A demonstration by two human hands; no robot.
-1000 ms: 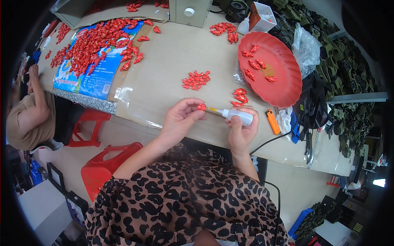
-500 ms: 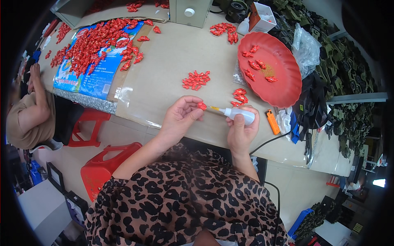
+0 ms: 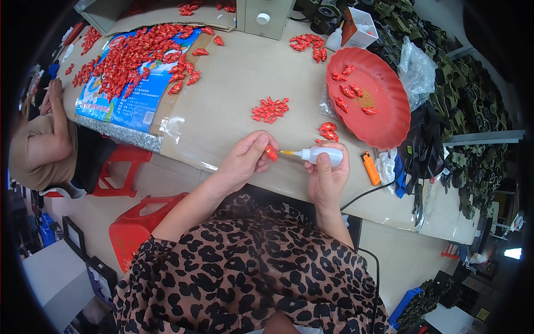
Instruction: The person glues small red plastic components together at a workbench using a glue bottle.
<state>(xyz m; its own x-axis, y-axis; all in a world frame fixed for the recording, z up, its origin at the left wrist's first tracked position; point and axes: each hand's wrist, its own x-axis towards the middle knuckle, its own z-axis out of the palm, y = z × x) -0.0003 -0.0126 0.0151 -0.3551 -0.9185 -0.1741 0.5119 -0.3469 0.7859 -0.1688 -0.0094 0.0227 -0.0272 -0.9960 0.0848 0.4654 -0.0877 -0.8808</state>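
Note:
Between the thumb and fingers of my left hand (image 3: 243, 160) I pinch a small glossy red figurine (image 3: 271, 153). My right hand (image 3: 329, 177) is wrapped round a white squeeze bottle (image 3: 322, 156), tilted nearly level. Its thin yellow-based nozzle (image 3: 287, 152) points left, its tip at or very close to the figurine. Just beyond my hands lies a cluster of small red pieces (image 3: 270, 109), and a few more red figurines (image 3: 328, 131) lie beyond the bottle. A scalloped red tray (image 3: 384, 125) at the right holds several red pieces.
Many red pieces (image 3: 119, 69) are heaped on a blue printed sheet (image 3: 128, 108) at the left. An orange lighter (image 3: 370, 168) lies near a black cable (image 3: 364, 193). A grey metal box (image 3: 266, 19) stands at the back. Another person (image 3: 44, 145) sits at the far left, near red stools (image 3: 136, 222).
The red figurine has been turned in my left fingers, so more of its body shows. The bottle's nozzle now lies more level. The whole view has shifted slightly.

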